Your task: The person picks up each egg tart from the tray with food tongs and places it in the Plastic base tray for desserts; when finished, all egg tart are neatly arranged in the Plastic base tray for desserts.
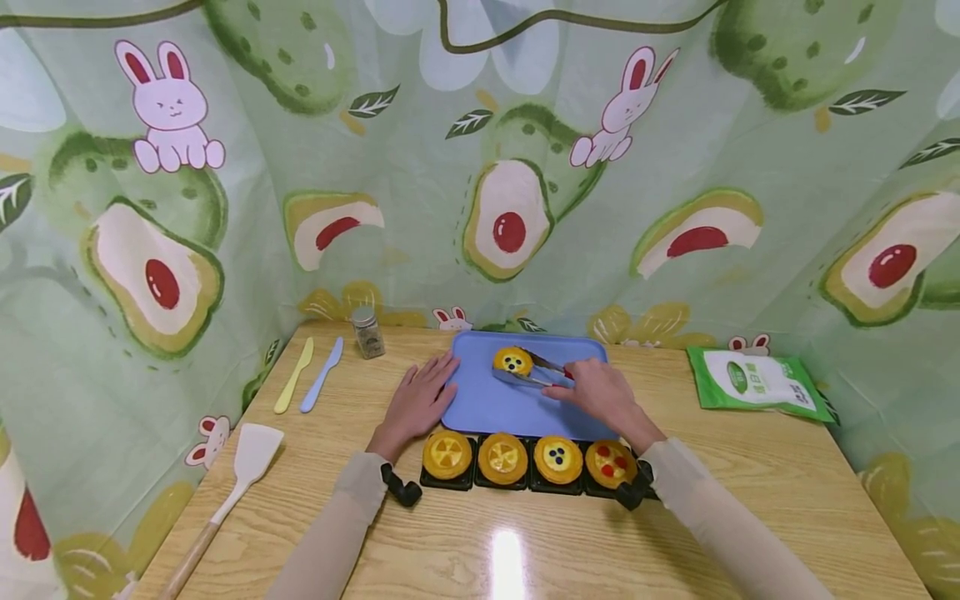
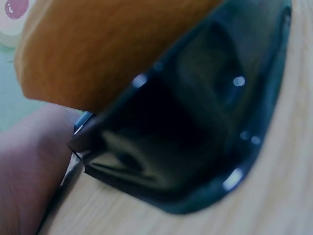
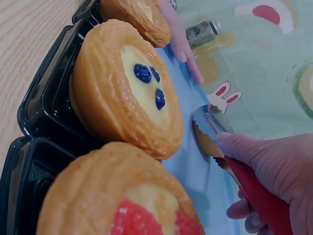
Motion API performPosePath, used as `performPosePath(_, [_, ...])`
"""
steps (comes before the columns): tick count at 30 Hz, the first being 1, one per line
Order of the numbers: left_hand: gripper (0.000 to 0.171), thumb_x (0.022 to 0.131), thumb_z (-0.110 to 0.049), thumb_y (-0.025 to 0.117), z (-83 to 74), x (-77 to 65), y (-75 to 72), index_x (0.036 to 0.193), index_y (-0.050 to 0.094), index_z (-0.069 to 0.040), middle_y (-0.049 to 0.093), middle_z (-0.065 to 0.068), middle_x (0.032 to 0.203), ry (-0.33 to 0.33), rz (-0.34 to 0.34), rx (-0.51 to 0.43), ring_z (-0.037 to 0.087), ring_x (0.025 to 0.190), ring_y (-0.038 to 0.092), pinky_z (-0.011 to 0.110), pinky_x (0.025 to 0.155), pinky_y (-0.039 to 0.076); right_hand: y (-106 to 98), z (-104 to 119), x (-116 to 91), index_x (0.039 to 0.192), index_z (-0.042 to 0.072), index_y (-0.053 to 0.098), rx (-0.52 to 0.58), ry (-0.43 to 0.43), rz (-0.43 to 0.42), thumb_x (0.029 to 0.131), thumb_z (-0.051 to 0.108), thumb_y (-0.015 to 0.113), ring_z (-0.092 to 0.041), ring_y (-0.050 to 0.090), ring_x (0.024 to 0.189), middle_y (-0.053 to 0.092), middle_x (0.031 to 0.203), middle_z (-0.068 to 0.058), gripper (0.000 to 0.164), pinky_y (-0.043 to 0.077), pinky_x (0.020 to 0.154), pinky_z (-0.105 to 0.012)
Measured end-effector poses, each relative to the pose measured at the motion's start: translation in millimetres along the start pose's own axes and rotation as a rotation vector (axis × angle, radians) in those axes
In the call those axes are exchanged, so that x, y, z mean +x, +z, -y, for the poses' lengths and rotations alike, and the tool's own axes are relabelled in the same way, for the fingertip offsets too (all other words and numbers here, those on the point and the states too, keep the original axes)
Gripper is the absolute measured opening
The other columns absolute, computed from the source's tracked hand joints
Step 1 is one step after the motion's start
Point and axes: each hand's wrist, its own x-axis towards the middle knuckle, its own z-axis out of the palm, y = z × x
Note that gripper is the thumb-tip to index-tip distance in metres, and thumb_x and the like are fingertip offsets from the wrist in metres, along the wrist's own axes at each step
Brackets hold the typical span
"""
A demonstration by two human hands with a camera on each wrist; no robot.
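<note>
My right hand (image 1: 603, 392) grips red-handled metal tongs (image 1: 525, 381) over the blue tray (image 1: 480, 410). Between the tongs' tips is an egg tart (image 1: 512, 360) with blueberries, at the tray's upper middle; whether it touches the tray I cannot tell. In the right wrist view the red handle (image 3: 257, 193) lies inside my right hand (image 3: 279, 166), thumb along the top. My left hand (image 1: 422, 396) rests with extended fingers at the tray's left edge. A row of tarts in black holders stands before the tray: two with yellow wedges (image 1: 447, 455), one blueberry (image 1: 558, 460), one red-topped (image 1: 611, 463).
Left of the tray stand a glass shaker jar (image 1: 368, 333), a yellow knife (image 1: 295, 375), a blue knife (image 1: 322, 375) and a white spatula (image 1: 255, 454). A green and white packet (image 1: 761, 381) lies at the right. A patterned curtain (image 1: 420, 250) rises behind the table.
</note>
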Motion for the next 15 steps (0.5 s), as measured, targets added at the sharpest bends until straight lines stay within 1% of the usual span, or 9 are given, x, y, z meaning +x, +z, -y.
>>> performPosePath(8, [0.059, 0.113, -0.048, 0.033, 0.0, 0.4, -0.3, 0.167, 0.028, -0.026, 0.022, -0.005, 0.173, -0.012, 0.007, 0.002, 0.026, 0.160, 0.020, 0.055, 0.128, 0.010, -6, -3, -4, 0.063, 0.013, 0.041, 0.049, -0.001, -0.020, 0.090, 0.054, 0.078, -0.011, 0.024, 0.049, 0.022, 0.060, 0.005, 0.062, 0.018, 0.048, -0.028])
performPosePath(12, [0.059, 0.113, -0.047, 0.033, -0.6, 0.2, -1.0, 0.167, 0.029, -0.024, 0.022, -0.003, 0.173, -0.008, 0.010, -0.002, 0.027, 0.160, 0.019, 0.056, 0.128, 0.010, -14, -5, -10, 0.062, 0.015, 0.038, 0.058, 0.008, -0.032, 0.090, 0.054, 0.078, -0.012, 0.023, 0.049, 0.020, 0.060, 0.005, 0.063, 0.017, 0.049, -0.029])
performPosePath(15, [0.059, 0.113, -0.046, 0.033, -1.4, -0.1, -1.2, 0.167, 0.029, -0.023, 0.023, -0.002, 0.173, -0.002, 0.007, 0.005, 0.028, 0.160, 0.020, 0.057, 0.128, 0.011, -21, -6, -17, 0.063, 0.015, 0.038, 0.058, 0.007, -0.039, 0.090, 0.054, 0.079, -0.013, 0.025, 0.049, 0.021, 0.060, 0.004, 0.062, 0.018, 0.050, -0.029])
